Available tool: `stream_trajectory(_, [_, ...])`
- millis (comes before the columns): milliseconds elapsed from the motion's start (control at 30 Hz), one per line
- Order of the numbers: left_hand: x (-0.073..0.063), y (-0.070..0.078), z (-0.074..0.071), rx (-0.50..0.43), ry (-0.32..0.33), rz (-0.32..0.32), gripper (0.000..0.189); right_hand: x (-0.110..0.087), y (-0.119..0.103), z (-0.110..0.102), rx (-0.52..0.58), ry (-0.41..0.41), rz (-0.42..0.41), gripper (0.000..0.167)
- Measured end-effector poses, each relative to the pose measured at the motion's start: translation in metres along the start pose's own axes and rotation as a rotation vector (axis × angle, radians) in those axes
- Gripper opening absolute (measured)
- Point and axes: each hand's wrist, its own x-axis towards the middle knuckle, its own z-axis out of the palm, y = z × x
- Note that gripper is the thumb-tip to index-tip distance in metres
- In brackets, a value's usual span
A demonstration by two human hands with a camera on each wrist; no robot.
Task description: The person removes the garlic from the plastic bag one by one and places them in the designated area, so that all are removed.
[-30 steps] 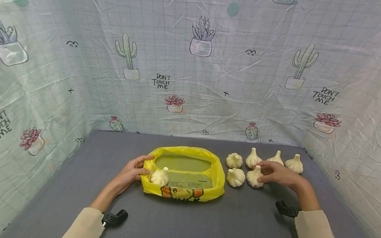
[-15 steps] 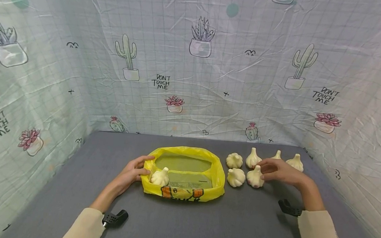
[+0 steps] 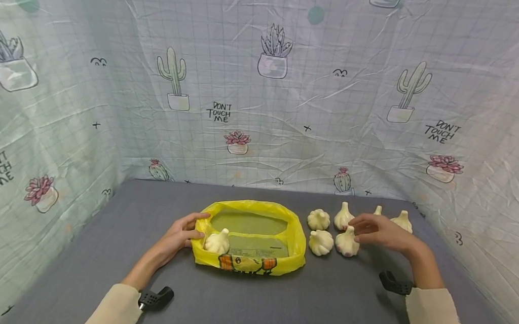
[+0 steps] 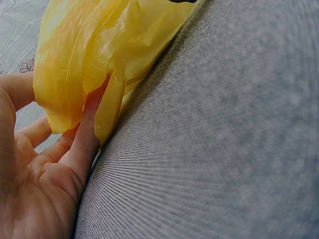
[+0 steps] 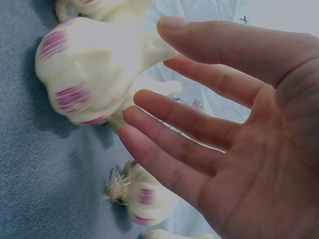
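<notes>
My left hand (image 3: 175, 239) holds the left end of a yellow plastic bag (image 3: 298, 241), its thumb and fingers about the side. In the left wrist view the bag (image 4: 114, 40) hides some fingertips, and one finger sits in a fold. The bag's mouth is spread wide, and one garlic bulb (image 3: 217, 241) lies inside at the left. My right hand (image 3: 384, 234) is beside a front-row garlic bulb (image 3: 346, 242), fingers extended and loosely spread. In the right wrist view its thumb tip overlaps the stem of that purple-streaked bulb (image 5: 84, 69); the palm is bare.
Several more bulbs stand right of the bag, among them a front one (image 3: 321, 242), a back one (image 3: 318, 219) and a far-right one (image 3: 403, 221). Another back bulb (image 3: 378, 210) is mostly hidden by my right hand. A printed curtain (image 3: 310, 95) encloses the grey table (image 3: 275, 305).
My right hand has shifted slightly right and its fingers have loosened beside the front-row bulb, which stays in place. The left hand and the bag have not visibly moved.
</notes>
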Motion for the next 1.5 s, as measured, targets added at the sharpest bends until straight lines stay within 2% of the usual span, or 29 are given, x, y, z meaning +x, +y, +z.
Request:
stream_trajectory(200, [0.000,0.001,0.000,0.006,0.002,-0.008,0.065,-0.002,-0.010,-0.001,-0.013,0.041,-0.030,0.045])
stream_trajectory(367, [-0.001,0.002,0.000,0.013,0.006,-0.010,0.065,-0.001,-0.023,0.001,-0.026,0.065,-0.022,0.044])
stream_trajectory(600, [-0.001,0.002,0.000,0.018,0.007,-0.014,0.065,0.002,-0.036,0.007,-0.097,0.115,-0.022,0.039])
stream_trajectory(800, [-0.001,0.001,0.000,0.018,0.007,-0.008,0.065,0.005,-0.043,0.010,-0.116,0.139,-0.047,0.034])
stream_trajectory(1167, [-0.001,0.002,0.001,0.004,0.006,-0.012,0.066,0.003,-0.050,0.011,-0.154,0.168,-0.055,0.030])
stream_trajectory(1500, [-0.001,0.002,0.001,0.004,0.011,-0.018,0.066,0.004,-0.062,0.014,-0.141,0.165,-0.074,0.029])
